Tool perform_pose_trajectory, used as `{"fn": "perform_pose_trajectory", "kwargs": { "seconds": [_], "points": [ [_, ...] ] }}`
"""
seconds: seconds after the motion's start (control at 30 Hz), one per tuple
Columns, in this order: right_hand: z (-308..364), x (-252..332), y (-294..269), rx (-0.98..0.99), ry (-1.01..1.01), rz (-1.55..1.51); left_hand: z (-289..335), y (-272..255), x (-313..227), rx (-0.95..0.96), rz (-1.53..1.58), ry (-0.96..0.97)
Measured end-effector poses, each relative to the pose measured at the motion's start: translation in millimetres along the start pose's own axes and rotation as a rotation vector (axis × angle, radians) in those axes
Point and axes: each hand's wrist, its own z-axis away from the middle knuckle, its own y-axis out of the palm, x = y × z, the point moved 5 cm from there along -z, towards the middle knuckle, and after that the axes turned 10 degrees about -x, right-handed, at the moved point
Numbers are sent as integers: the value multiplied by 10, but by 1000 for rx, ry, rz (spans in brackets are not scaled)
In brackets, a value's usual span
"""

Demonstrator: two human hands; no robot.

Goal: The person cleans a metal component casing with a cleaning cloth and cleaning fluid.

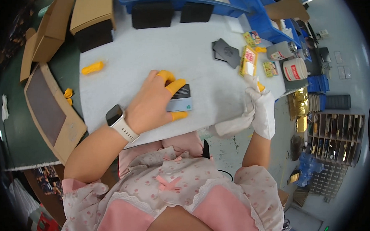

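My left hand [150,98], with yellow finger cots on its thumb and fingertips, closes over a small flat card [182,104] on the white table covering. The card is dark along its far part and pale blue on its near part; my fingers hide some of it. A white glove covers my right hand [262,112], whose fingers are closed on a white cloth [234,125] that trails leftward over the table's near edge. Just beyond the right hand lies a yellow and white box [248,60]. Dark grey cards [227,52] lie overlapped to its left.
Loose yellow finger cots [92,67] lie at the left. Cardboard boxes [93,12] and a flat carton piece [55,110] occupy the left side. A blue tray [185,8] spans the back. At the right stand a white tub [295,70] and a grey bottle [280,51].
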Motion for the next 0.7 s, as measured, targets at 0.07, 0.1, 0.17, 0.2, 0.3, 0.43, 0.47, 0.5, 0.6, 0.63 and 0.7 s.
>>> {"fn": "perform_pose_trajectory", "kwargs": {
  "seconds": [0.07,0.1,0.17,0.2,0.3,0.43,0.47,0.5,0.6,0.63,0.7],
  "points": [
    [-233,-150,-218,-203,13,-118,-23,-28,-31,10,-110,-22],
    [-331,-232,-302,-218,7,-115,-23,-29,-48,7,-102,-8],
    [-479,-285,-442,-307,-194,457,-16,3,-25,39,-198,-34],
    [-502,-271,-448,-314,-195,457,-17,11,-26,37,-197,-28],
    [-542,-203,-317,-246,-214,650,-30,19,-30,31,-200,-18],
    [-553,36,-183,-191,-243,668,-32,25,-24,39,-191,-2],
    [-556,54,-157,-155,-276,711,-29,30,-21,47,-194,-2],
    [-569,40,-163,-154,-278,710,-30,28,-21,46,-195,-2],
    [-581,66,-209,-167,-445,910,-26,27,-14,56,-204,-23],
    [-560,85,-238,-133,-436,909,-30,19,-23,52,-205,-16],
    [-554,91,-232,-96,-426,912,-28,19,-21,47,-203,-11]
  ]
}}
